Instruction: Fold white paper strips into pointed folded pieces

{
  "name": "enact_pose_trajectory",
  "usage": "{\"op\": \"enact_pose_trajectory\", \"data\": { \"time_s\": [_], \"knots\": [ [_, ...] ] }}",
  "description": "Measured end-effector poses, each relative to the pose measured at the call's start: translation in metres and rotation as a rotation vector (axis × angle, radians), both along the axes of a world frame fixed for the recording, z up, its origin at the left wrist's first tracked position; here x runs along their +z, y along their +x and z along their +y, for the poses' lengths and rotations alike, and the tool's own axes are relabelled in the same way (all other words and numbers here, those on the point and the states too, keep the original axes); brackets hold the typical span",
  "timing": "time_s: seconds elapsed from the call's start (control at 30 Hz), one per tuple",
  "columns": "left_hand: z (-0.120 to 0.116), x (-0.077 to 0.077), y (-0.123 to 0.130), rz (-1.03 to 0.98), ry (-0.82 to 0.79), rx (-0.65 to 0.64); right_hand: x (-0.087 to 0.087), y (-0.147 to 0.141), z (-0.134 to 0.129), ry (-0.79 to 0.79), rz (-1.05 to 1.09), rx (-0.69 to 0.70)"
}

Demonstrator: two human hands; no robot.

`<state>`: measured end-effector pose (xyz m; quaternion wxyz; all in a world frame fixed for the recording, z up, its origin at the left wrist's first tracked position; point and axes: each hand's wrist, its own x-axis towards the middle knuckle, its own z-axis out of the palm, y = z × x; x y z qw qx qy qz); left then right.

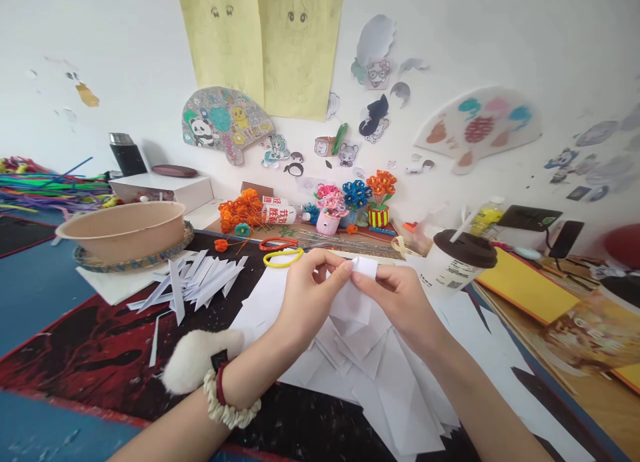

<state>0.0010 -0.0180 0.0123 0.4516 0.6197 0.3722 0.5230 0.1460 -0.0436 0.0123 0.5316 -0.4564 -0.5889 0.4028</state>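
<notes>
The left hand and right hand each pinch the small folded white paper piece between thumb and fingers, probably to steady its fold, above the loose white paper sheets, apparently kept within reach.

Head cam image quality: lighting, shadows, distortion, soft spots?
Head view: soft, diffuse light, with white papers losing surface detail; head view, left: soft wall shadow beside the black flask; head view, right edge: printed packaging looks stretched and soft; head view, top: faint pencil lines on the yellow sheets.
</notes>
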Motion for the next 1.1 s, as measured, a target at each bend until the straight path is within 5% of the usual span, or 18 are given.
{"op": "enact_pose_trajectory", "data": {
  "time_s": [0.53, 0.87, 1.1],
  "knots": [
    [0.005, 0.009, -0.008, 0.145, 0.061, -0.079, 0.0, 0.005, -0.001, -0.034, -0.043, 0.002],
    [0.009, 0.014, -0.014, 0.02, -0.054, -0.278, 0.002, 0.004, -0.003, -0.006, -0.106, 0.031],
    [0.007, 0.015, -0.013, -0.017, -0.092, -0.275, 0.002, 0.004, -0.002, 0.01, -0.144, 0.046]
  ]
}}
